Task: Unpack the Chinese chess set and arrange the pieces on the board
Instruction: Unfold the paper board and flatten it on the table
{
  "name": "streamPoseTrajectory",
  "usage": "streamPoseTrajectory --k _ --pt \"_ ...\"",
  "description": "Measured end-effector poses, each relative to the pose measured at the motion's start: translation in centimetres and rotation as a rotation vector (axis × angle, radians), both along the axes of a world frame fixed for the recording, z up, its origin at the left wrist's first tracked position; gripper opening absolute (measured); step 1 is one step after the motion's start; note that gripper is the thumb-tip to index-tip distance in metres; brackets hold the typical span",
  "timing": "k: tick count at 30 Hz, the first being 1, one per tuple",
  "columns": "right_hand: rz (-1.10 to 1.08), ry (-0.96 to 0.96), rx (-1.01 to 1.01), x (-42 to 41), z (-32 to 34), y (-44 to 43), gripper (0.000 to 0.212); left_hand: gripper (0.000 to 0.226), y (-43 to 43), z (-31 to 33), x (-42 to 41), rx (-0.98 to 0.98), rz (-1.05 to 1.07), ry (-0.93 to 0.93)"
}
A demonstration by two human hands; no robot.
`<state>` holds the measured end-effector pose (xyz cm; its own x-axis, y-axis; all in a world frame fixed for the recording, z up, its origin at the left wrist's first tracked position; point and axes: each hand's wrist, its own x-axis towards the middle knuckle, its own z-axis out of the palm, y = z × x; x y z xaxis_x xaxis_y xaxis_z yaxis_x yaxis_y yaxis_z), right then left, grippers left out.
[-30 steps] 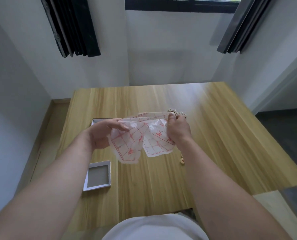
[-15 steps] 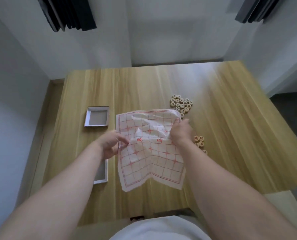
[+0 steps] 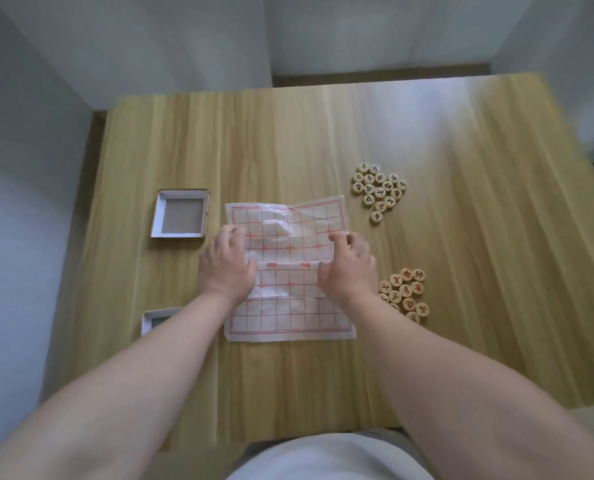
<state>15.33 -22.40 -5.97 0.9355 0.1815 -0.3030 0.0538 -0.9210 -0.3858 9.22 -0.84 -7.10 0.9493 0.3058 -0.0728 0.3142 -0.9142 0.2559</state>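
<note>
The paper chess board (image 3: 290, 313), white with a red grid, lies unfolded and creased on the wooden table (image 3: 479, 258). My left hand (image 3: 228, 266) sits on its left edge and my right hand (image 3: 352, 268) on its right edge, both with bent fingers holding the sheet down at mid-height. Right of the board's far corner is a cluster of several round wooden pieces with black characters (image 3: 378, 192). A second cluster with red characters (image 3: 408, 292) lies just right of my right wrist, partly hidden by it. No piece is on the board.
An open white box half (image 3: 156, 216) stands left of the board's far corner. The other box half (image 3: 148, 322) is partly hidden under my left forearm. White walls close in behind and to the left of the table.
The paper, held up and crumpled between both hands a second ago, has been spread out and lowered flat onto the table. The view has tilted down, bringing both piles into sight.
</note>
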Motion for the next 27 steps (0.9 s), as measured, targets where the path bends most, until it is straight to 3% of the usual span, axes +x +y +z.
streamPoseTrajectory --k 4,12,15,20,27 --pt "0.301 0.076 -0.166 -0.8 -1.6 0.8 0.056 0.077 -0.8 -1.8 -0.4 0.076 -0.289 0.268" --pt "0.367 0.153 -0.255 2.9 -2.5 1.3 0.076 0.092 -0.2 -2.3 3.7 0.070 -0.251 0.345" --pt "0.360 0.125 -0.268 4.4 -2.3 1.9 0.078 0.090 -0.2 -2.0 5.0 0.071 -0.217 0.349" --pt "0.410 -0.011 -0.301 4.0 -2.5 2.3 0.045 0.071 -0.6 -1.9 5.0 0.163 -0.197 0.222" --pt "0.384 0.064 -0.281 3.0 -2.9 1.9 0.049 0.065 -1.1 -2.4 4.3 0.114 -0.208 0.300"
